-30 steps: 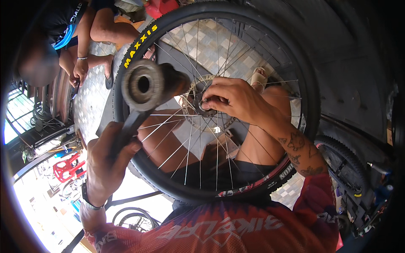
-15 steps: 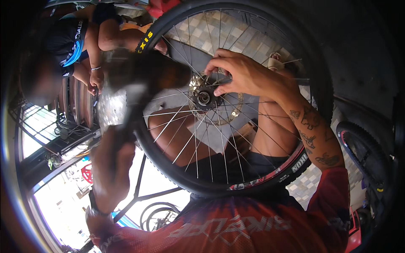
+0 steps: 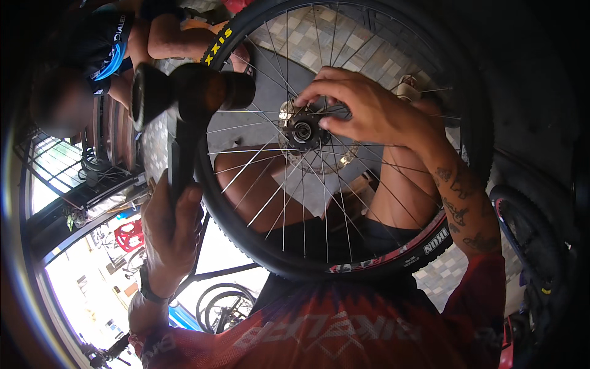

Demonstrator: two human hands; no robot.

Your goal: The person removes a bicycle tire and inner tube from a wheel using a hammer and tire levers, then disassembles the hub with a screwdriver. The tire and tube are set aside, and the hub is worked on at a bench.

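Hammer [image 3: 190, 92]: how is it gripped?
– Its handle [image 3: 181, 150] is wrapped by the left hand [image 3: 169, 237], fingers closed; the head is carried just beyond the fist.
– And outward from that grip?
– To its right, a spoked wheel [image 3: 475, 123] is placed, its hub [image 3: 302, 130] apart from the hammer. Beside the hub, the right hand [image 3: 372, 111] is held half open, nothing seen gripped; whether contact is made cannot be told. Farther right, a second wheel [image 3: 522, 224] is seen.
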